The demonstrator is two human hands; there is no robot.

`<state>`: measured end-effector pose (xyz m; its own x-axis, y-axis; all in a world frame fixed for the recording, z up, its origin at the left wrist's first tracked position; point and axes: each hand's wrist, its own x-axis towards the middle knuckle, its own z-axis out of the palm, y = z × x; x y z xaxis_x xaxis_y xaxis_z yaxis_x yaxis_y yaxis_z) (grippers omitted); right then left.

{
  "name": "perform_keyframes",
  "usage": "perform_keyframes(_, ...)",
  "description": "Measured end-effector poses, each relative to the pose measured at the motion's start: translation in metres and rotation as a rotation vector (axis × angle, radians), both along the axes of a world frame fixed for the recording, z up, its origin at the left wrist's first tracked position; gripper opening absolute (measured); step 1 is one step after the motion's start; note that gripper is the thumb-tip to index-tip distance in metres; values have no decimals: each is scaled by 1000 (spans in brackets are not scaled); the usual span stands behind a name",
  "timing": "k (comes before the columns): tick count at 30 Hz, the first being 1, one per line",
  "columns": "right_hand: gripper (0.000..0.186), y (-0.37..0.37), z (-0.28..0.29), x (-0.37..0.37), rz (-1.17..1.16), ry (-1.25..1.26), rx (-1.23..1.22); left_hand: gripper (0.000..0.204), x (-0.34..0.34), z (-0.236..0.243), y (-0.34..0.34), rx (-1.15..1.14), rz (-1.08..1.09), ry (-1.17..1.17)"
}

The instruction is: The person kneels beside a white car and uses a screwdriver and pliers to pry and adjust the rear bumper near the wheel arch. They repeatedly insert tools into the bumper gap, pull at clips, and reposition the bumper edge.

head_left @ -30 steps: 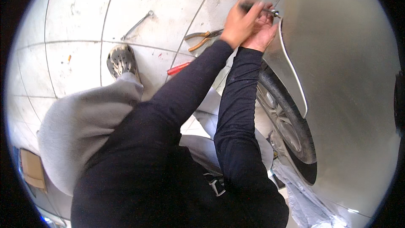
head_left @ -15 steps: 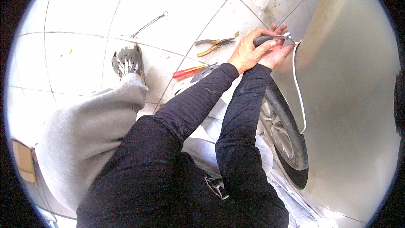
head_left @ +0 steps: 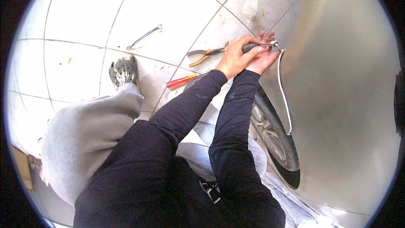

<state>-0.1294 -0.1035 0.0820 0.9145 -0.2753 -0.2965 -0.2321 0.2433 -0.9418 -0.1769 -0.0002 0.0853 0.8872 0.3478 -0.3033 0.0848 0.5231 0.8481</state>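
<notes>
We find the left hand (head_left: 235,57) closed around the black handle of a ratchet-like tool (head_left: 252,48), its metal head pointing away to the right. The right hand (head_left: 260,62) lies just beyond and beneath it, palm upward, fingers loosely spread, thumb toward the pale edge (head_left: 281,85) of the car panel (head_left: 337,80). The tool's head sits at the upper end of that edge, to the right of both hands. We judge the step in hand to be working a fastener there; the next move would call for a squarely seated head and a steady turn of the handle. To the left of the hands, pliers (head_left: 201,55), a red-handled screwdriver (head_left: 182,80) and, further off, a wrench (head_left: 144,36) lie on the floor (head_left: 80,12). Below the hands, the wheel (head_left: 274,137) is partly covered by the panel and right sleeve (head_left: 233,114). We cannot make out any fastener, nor tell whether the right fingers touch the tool; the panel's far end is cut off.
</notes>
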Motion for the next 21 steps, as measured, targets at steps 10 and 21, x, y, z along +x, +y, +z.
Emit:
perform_keyframes(10,63,58,-2,8,276,19,117,44,201,-37,59,672,-238,-35)
perform_keyframes(21,67,23,15,-6,-10,110,174,30,27,8,-8,-100,-10,59)
